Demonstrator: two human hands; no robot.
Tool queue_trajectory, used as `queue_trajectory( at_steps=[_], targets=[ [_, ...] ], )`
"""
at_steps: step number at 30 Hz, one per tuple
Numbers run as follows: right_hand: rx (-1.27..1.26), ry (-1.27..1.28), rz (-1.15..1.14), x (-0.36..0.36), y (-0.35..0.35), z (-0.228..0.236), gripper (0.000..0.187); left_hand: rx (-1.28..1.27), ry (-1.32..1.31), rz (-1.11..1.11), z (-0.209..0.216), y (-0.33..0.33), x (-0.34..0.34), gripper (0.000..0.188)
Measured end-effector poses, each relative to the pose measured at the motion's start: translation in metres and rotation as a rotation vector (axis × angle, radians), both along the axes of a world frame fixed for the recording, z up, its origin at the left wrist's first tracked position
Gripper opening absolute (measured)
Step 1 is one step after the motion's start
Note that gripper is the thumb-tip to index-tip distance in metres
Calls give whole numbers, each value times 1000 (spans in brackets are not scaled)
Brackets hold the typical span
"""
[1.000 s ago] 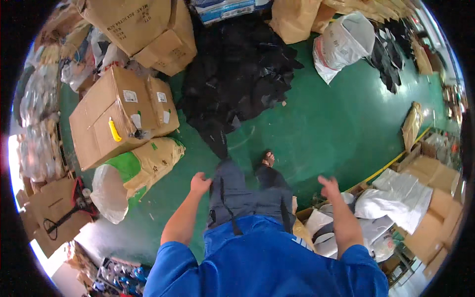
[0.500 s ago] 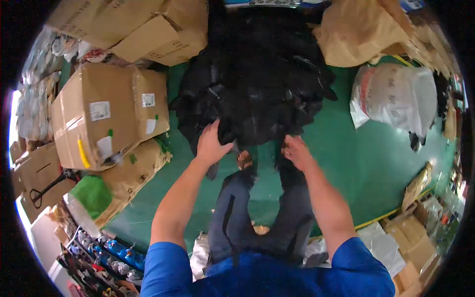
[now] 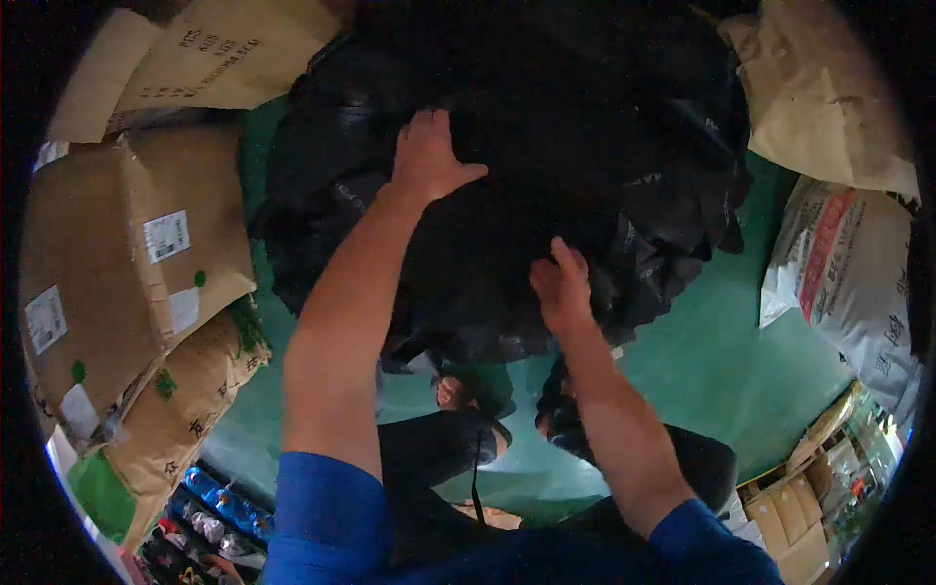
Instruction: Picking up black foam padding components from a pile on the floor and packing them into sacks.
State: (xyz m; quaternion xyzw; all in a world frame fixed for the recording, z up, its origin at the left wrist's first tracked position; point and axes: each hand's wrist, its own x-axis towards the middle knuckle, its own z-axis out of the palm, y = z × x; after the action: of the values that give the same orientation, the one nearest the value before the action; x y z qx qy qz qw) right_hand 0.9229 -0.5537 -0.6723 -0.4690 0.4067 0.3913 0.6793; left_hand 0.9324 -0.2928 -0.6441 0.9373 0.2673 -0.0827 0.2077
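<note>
A pile of black pieces filled the upper middle of the frame.
Cardboard boxes stood at left, a white sack at right. Over the pile, the left hand was spread wide; the right hand was half curled, whether it gripped anything I could not tell.

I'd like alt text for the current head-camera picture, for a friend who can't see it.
A person's left hand and right hand reach over a large heap of black, sheet-like pieces on a green floor. Cardboard boxes stand at the left; a white sack with a red band is at the right.
</note>
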Motion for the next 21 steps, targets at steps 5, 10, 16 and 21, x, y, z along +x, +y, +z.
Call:
queue_trajectory(
  at_steps=[5,10,16,21],
  targets=[
    [-27,-37,26,-6,12,-11,50,91,-17,-61,-14,6,10,90],
    [158,10,-6,26,58,1,53,21,272,-102,0,5,18,95],
    [46,-44,118,15,50,-7,55,244,206,-202,-12,-1,-4,104],
    [-51,-50,69,34,51,-9,53,149,191,-223,-5,11,6,96]
  ],
)
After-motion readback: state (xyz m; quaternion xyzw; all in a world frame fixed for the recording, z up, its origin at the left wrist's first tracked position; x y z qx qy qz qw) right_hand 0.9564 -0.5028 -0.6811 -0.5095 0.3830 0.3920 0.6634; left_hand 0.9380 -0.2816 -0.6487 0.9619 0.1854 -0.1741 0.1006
